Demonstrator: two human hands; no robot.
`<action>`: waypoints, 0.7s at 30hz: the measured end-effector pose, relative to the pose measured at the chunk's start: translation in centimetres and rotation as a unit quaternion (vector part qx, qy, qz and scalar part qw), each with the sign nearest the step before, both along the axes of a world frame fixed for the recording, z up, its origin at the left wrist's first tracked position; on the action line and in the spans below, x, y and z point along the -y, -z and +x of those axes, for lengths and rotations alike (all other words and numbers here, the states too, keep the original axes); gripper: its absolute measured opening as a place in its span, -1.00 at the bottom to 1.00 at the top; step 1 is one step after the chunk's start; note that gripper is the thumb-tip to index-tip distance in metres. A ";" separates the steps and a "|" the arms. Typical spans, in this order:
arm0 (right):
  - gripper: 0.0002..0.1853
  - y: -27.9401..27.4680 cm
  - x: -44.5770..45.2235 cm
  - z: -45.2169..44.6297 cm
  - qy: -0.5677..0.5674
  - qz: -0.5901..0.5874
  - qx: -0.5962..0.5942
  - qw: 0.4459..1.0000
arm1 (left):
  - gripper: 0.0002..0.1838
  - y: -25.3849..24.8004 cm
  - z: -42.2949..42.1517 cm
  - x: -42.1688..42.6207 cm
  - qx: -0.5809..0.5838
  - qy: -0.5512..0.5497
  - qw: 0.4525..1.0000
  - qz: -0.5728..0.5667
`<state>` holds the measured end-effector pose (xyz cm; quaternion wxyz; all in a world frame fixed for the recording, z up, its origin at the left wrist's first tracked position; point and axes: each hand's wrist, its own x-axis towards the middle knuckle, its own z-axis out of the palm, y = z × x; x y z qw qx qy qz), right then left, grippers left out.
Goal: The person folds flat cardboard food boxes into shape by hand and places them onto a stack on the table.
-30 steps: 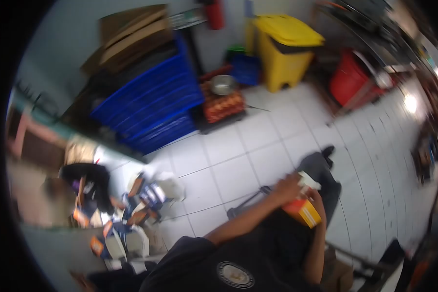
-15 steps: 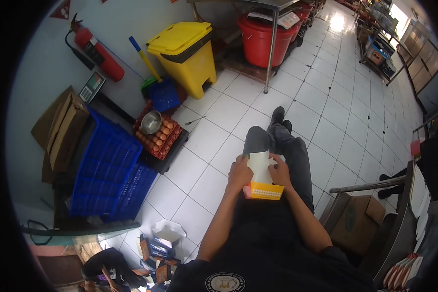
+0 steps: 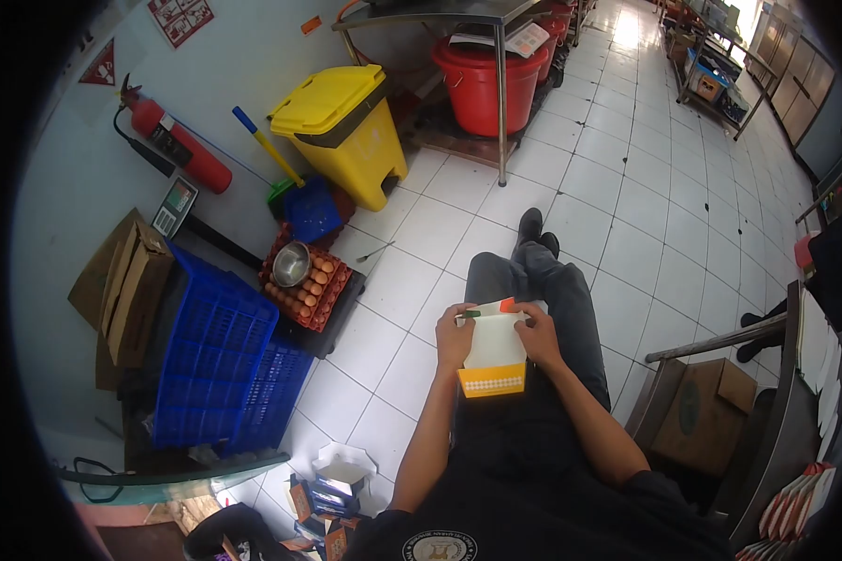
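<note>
We hold the yellow carton point(image 3: 493, 381) over our lap point(image 3: 578, 313), left hand point(image 3: 453, 338) and right hand point(image 3: 540, 338) gripping its sides, and its far edge now shows orange and green unseen a moment ago, so a panel seems folded.

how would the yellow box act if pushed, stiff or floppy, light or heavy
The yellow box is probably light for its size, since its walls look like thin card. It would likely give under a push rather than stay rigid, as it looks unclosed, with a pale panel exposed between the left hand and right hand.
</note>
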<state>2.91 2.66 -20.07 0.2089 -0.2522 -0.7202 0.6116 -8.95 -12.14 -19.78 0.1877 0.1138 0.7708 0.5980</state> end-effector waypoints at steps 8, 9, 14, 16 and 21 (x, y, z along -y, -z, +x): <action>-0.80 -5.5 2.1 0.7 0.052 -0.016 -0.011 0.998 | -0.89 -4.2 2.0 0.3 -0.149 0.032 0.987 0.050; -0.78 -5.8 2.2 0.9 0.062 0.019 0.011 0.998 | -0.89 -4.4 1.9 0.6 -0.168 0.051 0.983 0.047; -0.77 -7.1 2.3 2.1 0.039 0.072 0.052 0.995 | -0.88 -7.8 2.3 2.1 -0.293 0.128 0.947 -0.024; -0.78 -7.3 2.5 2.7 0.029 0.073 0.020 0.997 | -0.84 -10.9 3.2 3.1 -0.383 0.106 0.910 -0.117; -0.76 -10.5 3.3 2.8 0.004 0.106 -0.077 0.991 | -0.83 -16.9 7.2 2.7 -0.168 0.036 0.984 -0.051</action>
